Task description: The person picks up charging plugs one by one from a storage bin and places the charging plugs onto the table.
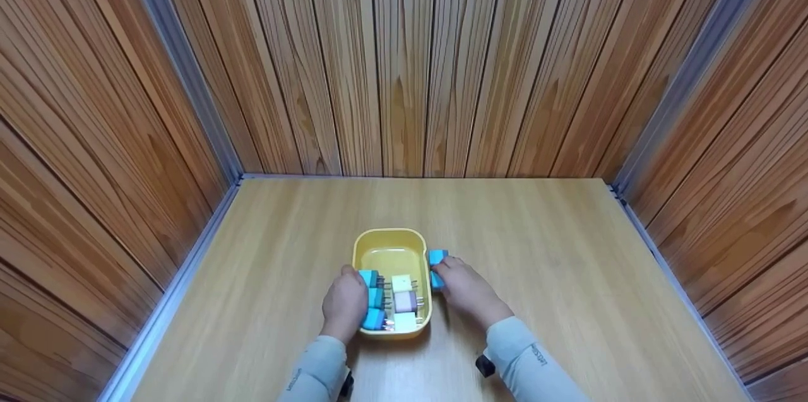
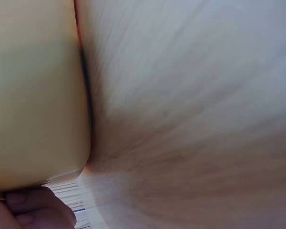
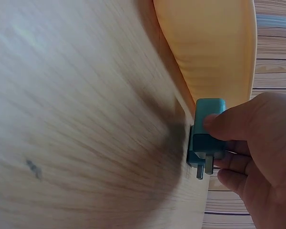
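Observation:
A yellow plastic bin [image 1: 390, 239] stands on the table near its front. Inside it, three blue charger plugs [image 1: 375, 298] line the left side and three pale ones [image 1: 404, 302] the right, prongs pointing right. My left hand [image 1: 346, 304] grips the bin's left side, and the left wrist view shows its curled fingers [image 2: 40, 206] at the bin's wall. Just outside the right wall, my right hand [image 1: 468, 288] pinches a blue charger plug [image 3: 210, 109] between thumb and fingers. A second blue piece shows close against it, low by the tabletop; metal prongs stick out below.
The wooden tabletop [image 1: 536, 231] stretches around the bin. Wood-plank walls [image 1: 404, 74] enclose it at the back and both sides, with metal strips [image 1: 189, 67] at the corners. A small dark mark [image 3: 33, 168] shows on the table in the right wrist view.

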{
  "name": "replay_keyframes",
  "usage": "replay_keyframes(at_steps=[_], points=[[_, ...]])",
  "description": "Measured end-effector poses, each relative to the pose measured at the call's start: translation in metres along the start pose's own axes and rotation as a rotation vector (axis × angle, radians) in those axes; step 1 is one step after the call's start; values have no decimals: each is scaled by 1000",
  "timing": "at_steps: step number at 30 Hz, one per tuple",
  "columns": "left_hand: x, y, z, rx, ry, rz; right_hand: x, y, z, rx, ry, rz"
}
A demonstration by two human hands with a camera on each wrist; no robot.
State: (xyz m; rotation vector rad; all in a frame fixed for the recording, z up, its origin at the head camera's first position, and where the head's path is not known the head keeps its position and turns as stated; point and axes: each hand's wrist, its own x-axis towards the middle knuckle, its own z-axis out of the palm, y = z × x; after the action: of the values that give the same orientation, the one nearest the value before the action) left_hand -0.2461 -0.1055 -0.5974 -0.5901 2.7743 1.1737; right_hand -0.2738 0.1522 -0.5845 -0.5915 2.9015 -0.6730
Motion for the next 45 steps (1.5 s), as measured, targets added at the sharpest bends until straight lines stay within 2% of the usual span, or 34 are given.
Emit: replay_keyframes(at_steps=[10, 13, 16, 18, 21, 26, 36, 41, 45], points=[[0, -1, 1, 14, 12, 10, -1, 1, 4, 146, -19, 59], [2, -1, 1, 22, 26, 28, 0, 2, 4, 104, -8, 24], [3, -1, 1, 46, 46, 49, 2, 2, 4, -22, 17, -54], [3, -1, 1, 58, 52, 56, 3, 3, 5, -59, 26, -78], [3, -1, 1, 47, 39, 46, 2, 4, 6, 10, 10, -21], [2, -2, 1, 29, 28, 38, 2, 6, 10, 193, -15, 112], [1, -1, 0, 13, 25, 30, 4, 5, 11, 411, -9, 245], [1, -2, 1, -6, 14, -4, 5, 5, 12, 421, -8, 261], [2, -1, 1, 38, 44, 33, 7, 6, 12, 377, -1, 237]])
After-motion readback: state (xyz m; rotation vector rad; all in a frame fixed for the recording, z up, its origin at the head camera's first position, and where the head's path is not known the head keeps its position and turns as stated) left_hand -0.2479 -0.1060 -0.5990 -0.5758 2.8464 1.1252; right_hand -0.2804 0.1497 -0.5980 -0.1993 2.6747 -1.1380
